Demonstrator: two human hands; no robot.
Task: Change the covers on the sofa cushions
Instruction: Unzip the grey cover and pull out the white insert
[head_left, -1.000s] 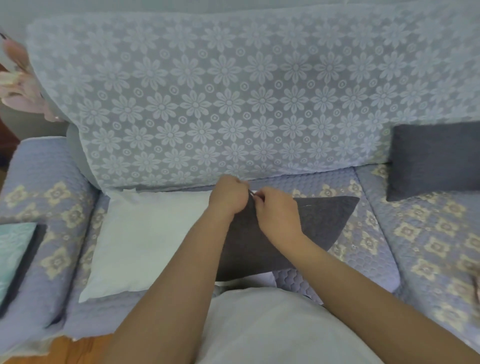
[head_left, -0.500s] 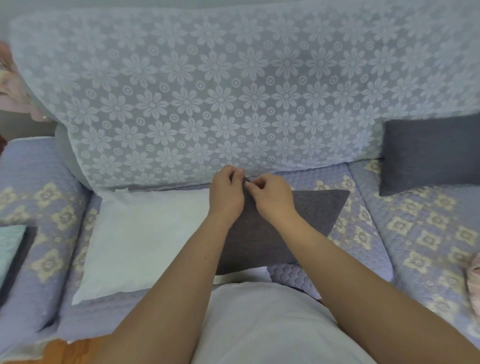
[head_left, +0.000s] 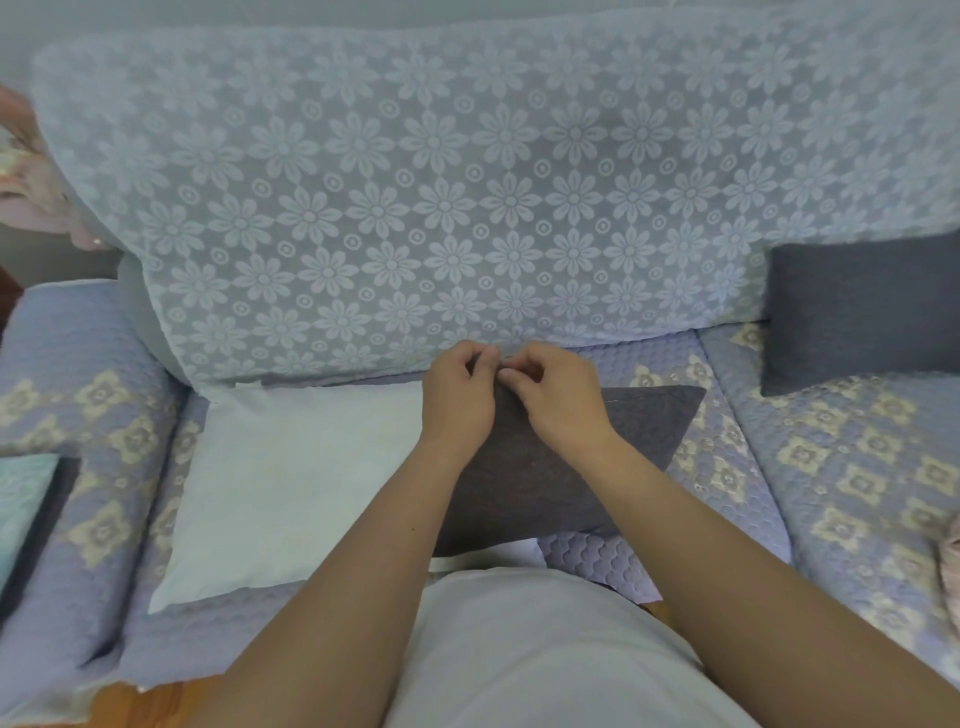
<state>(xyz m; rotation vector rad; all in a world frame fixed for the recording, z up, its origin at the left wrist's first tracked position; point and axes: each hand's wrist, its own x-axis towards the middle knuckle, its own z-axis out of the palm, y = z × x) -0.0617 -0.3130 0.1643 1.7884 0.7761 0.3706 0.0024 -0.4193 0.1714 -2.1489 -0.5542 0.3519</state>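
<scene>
**Pinching the Pillow's Top Edge**

Head view: left hand (head_left: 457, 400) and right hand (head_left: 558, 397) both curled, pinching the far edge of the gray cushion cover (head_left: 561, 467) where the fingertips meet (maybe a zipper, too small to tell). Bare white pillow (head_left: 291, 483) just left of the fingers. Could slip or snag from a crooked tug.

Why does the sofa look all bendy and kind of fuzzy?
Head view: the wide lens bows the sofa back and stretches the arms near the edges; light is soft and dim, without glare; the hands and grey cushion look slightly soft, the corners blurrier.
</scene>
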